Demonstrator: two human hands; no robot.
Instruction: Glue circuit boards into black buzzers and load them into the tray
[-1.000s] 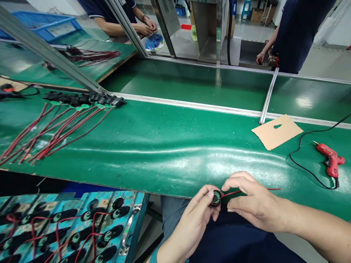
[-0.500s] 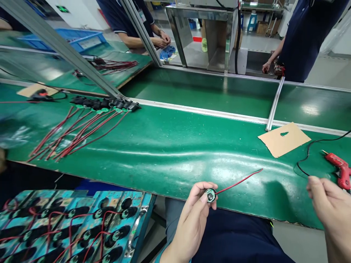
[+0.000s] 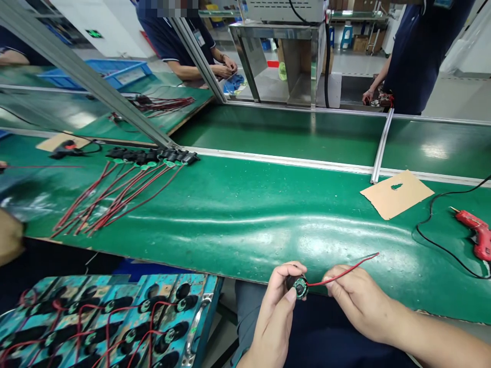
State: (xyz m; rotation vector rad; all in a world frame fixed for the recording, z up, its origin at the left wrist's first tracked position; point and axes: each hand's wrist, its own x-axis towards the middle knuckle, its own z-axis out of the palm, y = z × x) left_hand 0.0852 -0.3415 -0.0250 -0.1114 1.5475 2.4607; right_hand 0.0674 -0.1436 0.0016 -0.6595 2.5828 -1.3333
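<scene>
Hands (image 3: 360,301) closer, wired circuit board (image 3: 300,288), green sign (image 3: 94,33)

Compared with 0.5 s ago, the right hand (image 3: 362,302) is no longer hovering by the right end of the counter (image 3: 249,197); it is now sitting at the near edge, its fingers curling at the red wire (image 3: 358,264). Contact likely; pinch unclear. The wire is now crossing in front of those fingers; at 0.5 s it was extending clear of them. The round part (image 3: 297,287) in the left hand (image 3: 273,314) is tilting differently, more of its black housing now showing. The black cable (image 3: 445,250) is lying uncovered by the right hand again.
</scene>
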